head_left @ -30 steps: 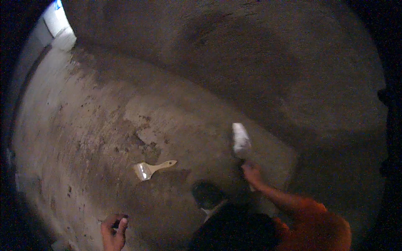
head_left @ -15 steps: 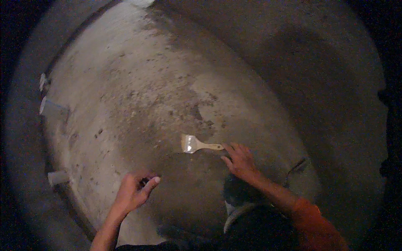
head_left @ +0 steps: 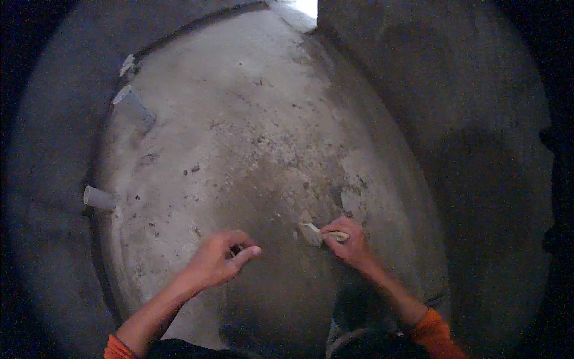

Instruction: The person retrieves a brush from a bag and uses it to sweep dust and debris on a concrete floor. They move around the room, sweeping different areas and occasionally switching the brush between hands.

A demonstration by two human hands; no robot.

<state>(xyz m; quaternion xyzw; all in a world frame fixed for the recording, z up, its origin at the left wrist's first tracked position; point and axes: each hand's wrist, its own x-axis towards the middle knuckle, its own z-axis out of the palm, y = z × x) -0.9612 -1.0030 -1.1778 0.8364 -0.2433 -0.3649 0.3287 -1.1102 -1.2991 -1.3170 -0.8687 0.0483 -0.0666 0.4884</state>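
In my right hand (head_left: 354, 245) is a flat paintbrush (head_left: 311, 233) with a light wooden handle, gripped between thumb and fingers. Its wide head points left, low over the rough concrete floor (head_left: 263, 299); whether the bristles touch it I cannot tell. My left hand (head_left: 218, 260) hovers to the left of the brush, fingers curled in toward the thumb. A dark gap shows between those fingers, and what they hold, if anything, cannot be made out.
Loose grit and crumbs (head_left: 275, 149) cover the middle of the floor. Along the left wall stand a taller pipe (head_left: 134, 107) and a short white pipe (head_left: 100, 198). A dark wall (head_left: 478, 179) rises at right. Light enters through an opening (head_left: 305, 7) at the far end.
My right hand has closed round the brush handle, which its fingertips only reached before. The brush has turned and been drawn up. The view has shifted, bringing the far opening into sight.
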